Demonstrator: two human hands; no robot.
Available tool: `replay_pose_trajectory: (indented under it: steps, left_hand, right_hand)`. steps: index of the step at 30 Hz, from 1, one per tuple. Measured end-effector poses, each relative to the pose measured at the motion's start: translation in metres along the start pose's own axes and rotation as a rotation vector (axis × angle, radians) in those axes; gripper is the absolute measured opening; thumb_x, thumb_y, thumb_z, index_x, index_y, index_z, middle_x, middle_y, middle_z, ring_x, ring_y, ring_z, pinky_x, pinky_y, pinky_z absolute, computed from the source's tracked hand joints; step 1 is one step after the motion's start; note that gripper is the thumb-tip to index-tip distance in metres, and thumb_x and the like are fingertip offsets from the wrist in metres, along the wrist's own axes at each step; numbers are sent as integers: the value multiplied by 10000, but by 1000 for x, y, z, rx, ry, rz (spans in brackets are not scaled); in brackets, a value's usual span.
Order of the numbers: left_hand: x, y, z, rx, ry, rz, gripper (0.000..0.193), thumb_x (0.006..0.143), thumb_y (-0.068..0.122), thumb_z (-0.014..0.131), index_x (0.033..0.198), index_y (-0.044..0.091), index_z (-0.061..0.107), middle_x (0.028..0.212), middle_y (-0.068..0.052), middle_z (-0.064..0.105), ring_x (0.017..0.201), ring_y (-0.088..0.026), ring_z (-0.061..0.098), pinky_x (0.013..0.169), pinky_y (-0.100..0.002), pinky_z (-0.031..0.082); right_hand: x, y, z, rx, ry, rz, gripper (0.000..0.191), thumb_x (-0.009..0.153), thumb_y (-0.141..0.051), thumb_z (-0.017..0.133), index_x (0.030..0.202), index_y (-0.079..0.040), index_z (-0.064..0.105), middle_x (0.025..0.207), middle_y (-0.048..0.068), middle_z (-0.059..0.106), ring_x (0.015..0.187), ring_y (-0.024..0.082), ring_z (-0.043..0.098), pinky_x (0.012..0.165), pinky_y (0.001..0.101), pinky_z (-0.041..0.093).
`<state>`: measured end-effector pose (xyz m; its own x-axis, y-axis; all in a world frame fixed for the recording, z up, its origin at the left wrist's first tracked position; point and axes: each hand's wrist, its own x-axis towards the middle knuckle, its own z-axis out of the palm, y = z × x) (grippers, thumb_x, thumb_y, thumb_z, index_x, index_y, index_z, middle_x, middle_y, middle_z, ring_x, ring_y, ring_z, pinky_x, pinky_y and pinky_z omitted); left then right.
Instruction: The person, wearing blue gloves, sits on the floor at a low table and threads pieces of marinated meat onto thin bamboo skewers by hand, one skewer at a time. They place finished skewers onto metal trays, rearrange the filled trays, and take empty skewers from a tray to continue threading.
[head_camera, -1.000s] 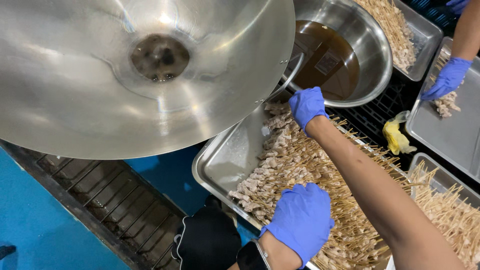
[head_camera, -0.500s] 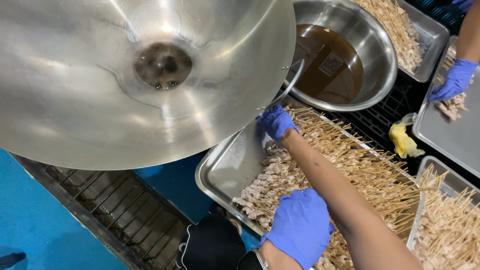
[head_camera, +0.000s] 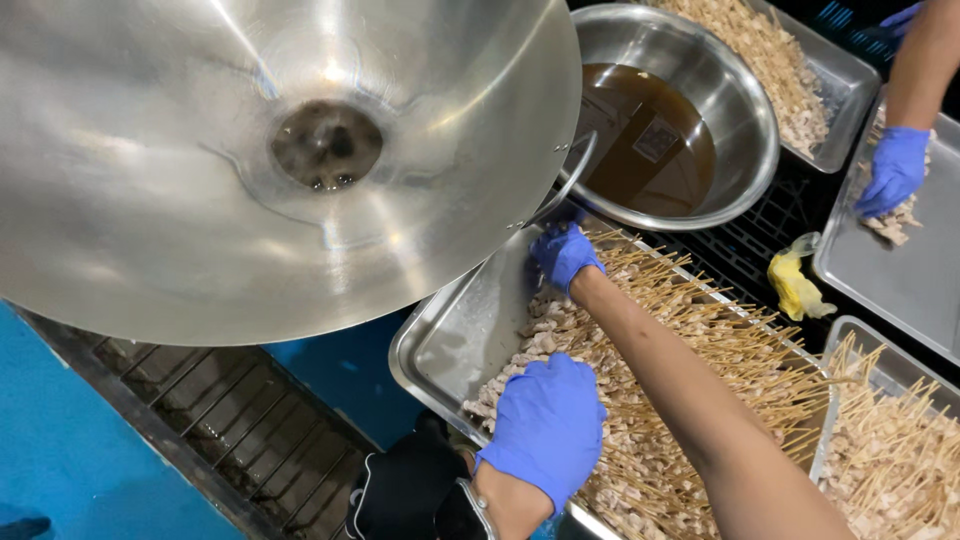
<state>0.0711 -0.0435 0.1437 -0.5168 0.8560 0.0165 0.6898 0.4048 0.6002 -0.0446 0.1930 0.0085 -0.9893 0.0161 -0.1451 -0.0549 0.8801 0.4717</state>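
Landmark: the rectangular steel tray (head_camera: 450, 340) heaped with pale meat pieces on thin bamboo skewers (head_camera: 690, 400), lying at the centre of the work area.

1. Left hand (head_camera: 545, 425), in a blue disposable glove: it is resting palm-down on the skewer heap at the tray's near edge, fingers curled loosely together over the meat. Whether it is gripping anything underneath cannot be told.

2. Right hand (head_camera: 565, 255), also in a blue glove: it is reaching across to the tray's far corner, fingers bunched and closing down on the meat ends of the skewers there, just below the rim of the wok.

3. Large round polished steel wok (head_camera: 250, 150): it is overhanging the tray's far-left corner, with a dark residue pooling at its centre and a wire loop handle showing at the edge nearest the tray.

4. Round steel bowl (head_camera: 740, 110) holding brown liquid: it is sitting just beyond the tray's far side.

5. Crumpled yellow cloth (head_camera: 795, 285): it is lying on black grating to the right of the tray.

6. Second skewer tray (head_camera: 850, 345): it is standing just beside the landmark tray's right end, loaded likewise.

7. A co-worker's blue-gloved hand (head_camera: 893, 170): it is pressing on a small clump of meat on another flat steel tray, well apart from the landmark.
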Motion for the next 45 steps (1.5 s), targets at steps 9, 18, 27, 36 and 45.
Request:
replay_pose_trajectory:
  steps: [9,18,27,36,45]
  left_hand:
    - [-1,4,-7,-48,56,93,146,894,175,607,970,51,615,940,-168,602,883,-365,611,742,-513,489]
    - [9,-4,18,69,162,196,130,881,134,549,963,67,625,911,-177,637,839,-365,639,748,-514,510]
    - [6,21,23,53,-201,145,397,944,388,555,1230,120,619,1148,-157,658,1090,-358,637,930,-488,508]
    - [9,77,54,214,-334,209,549,910,496,579,1324,135,568,1262,-149,625,1159,-371,611,959,-478,506]
    - [25,92,103,242,-433,242,671,877,578,572,1388,145,559,1347,-165,624,1241,-355,609,1049,-424,490]
  right_hand:
    - [-9,18,-13,119,365,-188,337,855,-272,514,1083,-163,736,1186,140,694,1183,324,590,998,490,446]
    - [-89,58,-85,456,167,59,323,917,-287,622,1169,-96,688,1062,152,678,1065,350,629,922,477,495]
    - [-424,111,-72,648,297,671,347,979,-333,610,1238,-117,694,1075,151,705,997,375,654,846,485,523]
    - [-692,71,79,765,-101,1319,444,921,-467,640,1146,-95,732,1075,181,733,1034,380,686,896,469,537]
    - [-746,97,133,776,-2,1545,564,908,-422,669,1338,-60,622,1263,220,672,1163,408,632,975,472,503]
